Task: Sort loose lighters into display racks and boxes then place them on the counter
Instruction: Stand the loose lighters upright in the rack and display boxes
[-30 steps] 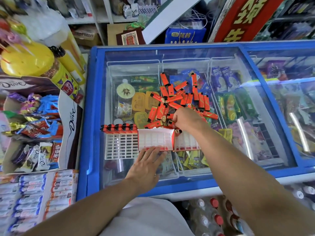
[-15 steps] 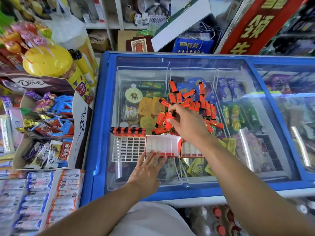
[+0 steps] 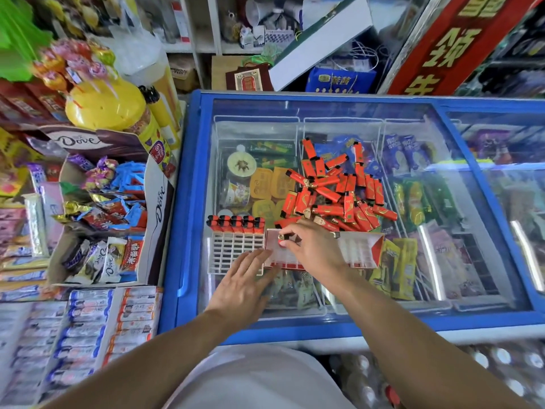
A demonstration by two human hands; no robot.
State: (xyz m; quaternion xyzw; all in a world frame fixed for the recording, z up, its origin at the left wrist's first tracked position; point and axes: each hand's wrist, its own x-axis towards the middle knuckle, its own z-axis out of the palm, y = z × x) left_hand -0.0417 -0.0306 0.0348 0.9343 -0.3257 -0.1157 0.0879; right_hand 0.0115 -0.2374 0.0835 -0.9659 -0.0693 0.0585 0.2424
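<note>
**Lighter pinched over the rack box on the freezer lid**

Head view: At frame centre the right hand [image 3: 317, 250] curls its fingers [image 3: 290, 231] round a single red lighter [image 3: 281, 238], pinching it metal cap upward over the left end of a red cardboard box [image 3: 361, 250] fitted with a white plastic grid insert. The left hand [image 3: 246, 286] lies flat just below, fingers straight and slightly spread, tips touching the box's near left corner and the edge of a bare white plastic display rack [image 3: 234, 252] beside it. That rack is a lattice of small square cells; five red lighters with black caps [image 3: 235, 224] stand in its far row. Above the box, a loose heap of glossy red rectangular lighters [image 3: 339, 191] lies scattered on the clear sliding glass lid of a blue-framed chest freezer [image 3: 188, 202], which holds wire baskets of wrapped ice creams. At the left of the frame, an open Dove carton [image 3: 154, 208] holds foil-wrapped chocolates, and a yellow lollipop tub [image 3: 106, 106] stands above it.
</note>
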